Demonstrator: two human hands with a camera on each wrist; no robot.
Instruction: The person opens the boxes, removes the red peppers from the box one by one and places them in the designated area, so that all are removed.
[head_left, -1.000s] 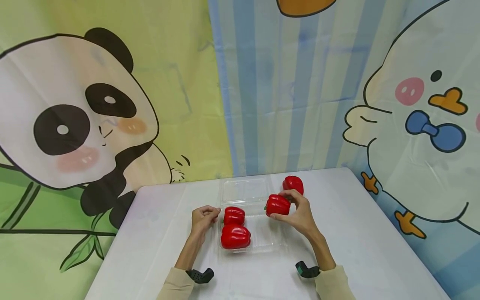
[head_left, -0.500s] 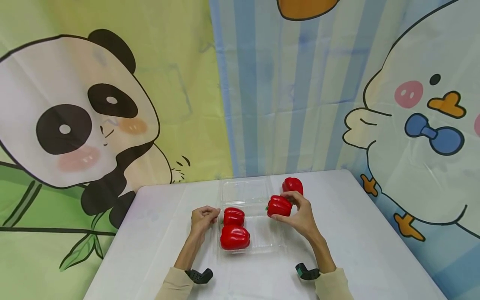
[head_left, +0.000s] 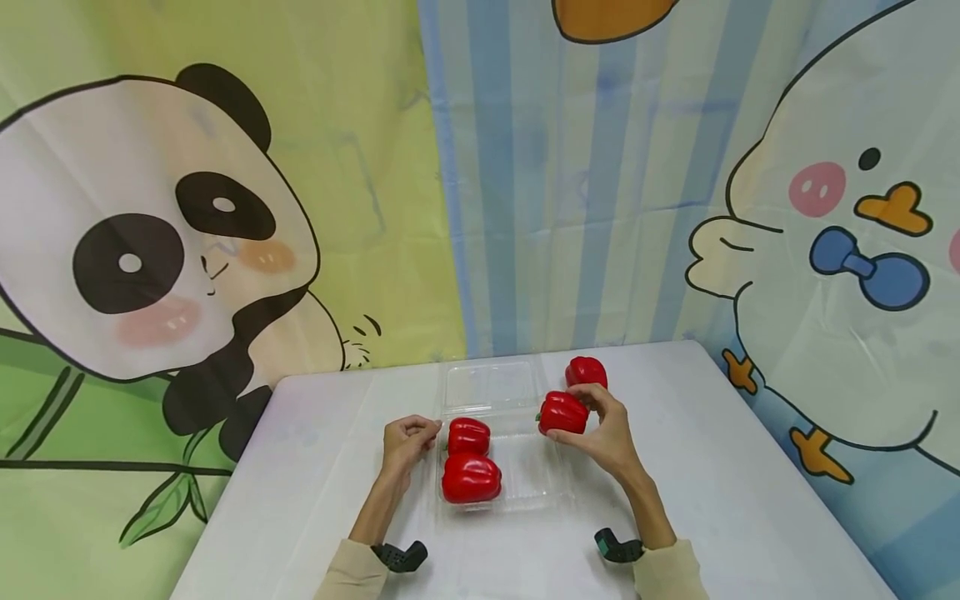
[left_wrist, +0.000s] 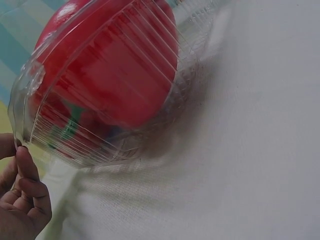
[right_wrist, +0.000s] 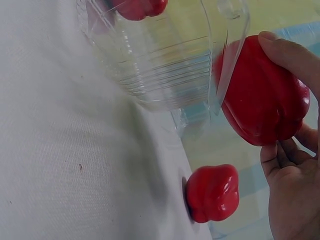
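Note:
A clear plastic clamshell container (head_left: 528,475) lies opened out on the table, its lid (head_left: 491,387) flat at the back. On its left side sit two red bell peppers, one farther back (head_left: 468,437) and one in front (head_left: 471,478). My left hand (head_left: 405,442) pinches the container's left rim between thumb and finger, as the left wrist view confirms. With thumb and fingers, my right hand (head_left: 609,433) grips another red bell pepper (head_left: 562,412), green stem facing left. In the right wrist view this pepper (right_wrist: 265,95) is raised beside the container's right wall, partly seen through the plastic.
One more red bell pepper (head_left: 587,372) rests on the white table (head_left: 720,500) behind my right hand, outside the container. A cartoon-printed curtain (head_left: 525,167) hangs along the table's back edge. Each wrist wears a black device.
My right hand has shifted slightly to the right with the bell pepper in its grip. The left hand keeps its place on the container's rim.

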